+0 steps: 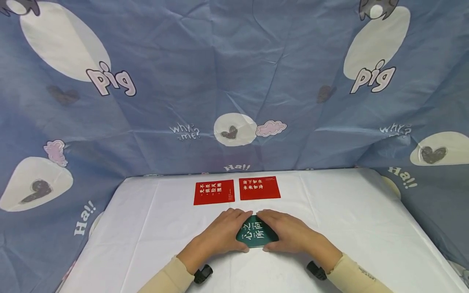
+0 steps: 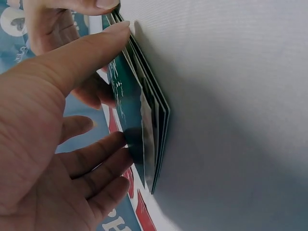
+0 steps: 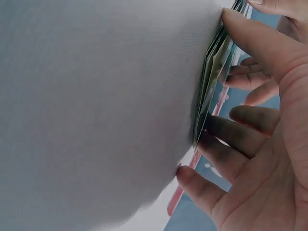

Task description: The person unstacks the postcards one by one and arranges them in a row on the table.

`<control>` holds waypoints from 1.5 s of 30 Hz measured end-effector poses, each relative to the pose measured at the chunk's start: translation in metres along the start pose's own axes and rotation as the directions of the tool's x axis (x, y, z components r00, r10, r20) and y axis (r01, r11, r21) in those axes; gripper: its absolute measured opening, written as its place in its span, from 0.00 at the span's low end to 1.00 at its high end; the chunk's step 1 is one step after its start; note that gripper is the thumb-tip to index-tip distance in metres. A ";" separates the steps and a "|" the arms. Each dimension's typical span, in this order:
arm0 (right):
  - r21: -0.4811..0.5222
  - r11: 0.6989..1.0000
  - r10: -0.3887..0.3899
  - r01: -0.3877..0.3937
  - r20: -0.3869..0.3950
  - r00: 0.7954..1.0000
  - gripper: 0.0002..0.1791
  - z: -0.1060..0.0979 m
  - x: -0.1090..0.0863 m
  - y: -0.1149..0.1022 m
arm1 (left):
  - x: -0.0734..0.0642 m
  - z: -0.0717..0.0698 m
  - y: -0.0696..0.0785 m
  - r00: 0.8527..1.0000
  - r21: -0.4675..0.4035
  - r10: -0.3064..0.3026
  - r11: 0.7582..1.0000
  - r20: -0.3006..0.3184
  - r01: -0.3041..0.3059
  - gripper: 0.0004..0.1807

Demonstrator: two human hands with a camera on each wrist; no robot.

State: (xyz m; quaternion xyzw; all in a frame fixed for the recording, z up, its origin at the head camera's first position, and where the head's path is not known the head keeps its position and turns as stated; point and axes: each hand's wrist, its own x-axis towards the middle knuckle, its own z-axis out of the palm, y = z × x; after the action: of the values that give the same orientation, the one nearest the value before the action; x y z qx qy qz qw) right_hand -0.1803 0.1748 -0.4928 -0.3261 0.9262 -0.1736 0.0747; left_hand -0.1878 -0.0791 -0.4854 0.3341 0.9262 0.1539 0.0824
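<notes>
Near the front of the table, a small stack of thin dark green cards or envelopes [image 1: 257,232] bears white characters. My left hand [image 1: 226,235] holds its left side, thumb at the near edge and fingertips by the far edge. On the opposite side my right hand [image 1: 291,232] grips it the same way, with both thumbs close together. In the left wrist view the stack [image 2: 129,108] shows several thin layers with gaps between them. The right wrist view also gives its layered edge [image 3: 207,91]. Whether the pieces are envelopes or folded cards, I cannot tell.
Two red cards or envelopes with pale characters lie beyond the hands, one at left [image 1: 216,193] and one at right [image 1: 259,189]. A white cloth covers the table [image 1: 154,244]. Blue printed fabric [image 1: 242,81] hangs behind and at both sides.
</notes>
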 end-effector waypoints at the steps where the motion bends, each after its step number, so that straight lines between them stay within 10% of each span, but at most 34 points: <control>1: 0.002 1.000 -0.002 0.002 -0.003 1.000 0.48 0.000 0.000 0.000 | 0.000 0.000 0.000 1.000 0.001 0.003 1.000 -0.002 -0.003 0.54; 27: 0.068 0.997 0.049 -0.043 -0.086 0.995 0.52 -0.023 -0.018 0.018 | 0.007 -0.003 0.012 0.996 0.017 0.030 0.999 -0.084 -0.029 0.53; 45: 0.027 0.997 0.075 -0.072 -0.137 0.988 0.51 -0.032 -0.030 0.037 | 0.050 0.007 0.040 0.986 0.058 0.076 0.996 -0.147 -0.068 0.51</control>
State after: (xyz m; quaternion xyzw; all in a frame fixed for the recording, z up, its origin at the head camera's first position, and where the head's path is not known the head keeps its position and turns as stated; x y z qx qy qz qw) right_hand -0.1865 0.2288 -0.4763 -0.2782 0.9387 -0.2028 0.0205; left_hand -0.2001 -0.0161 -0.4804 0.3569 0.9209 0.1567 -0.0015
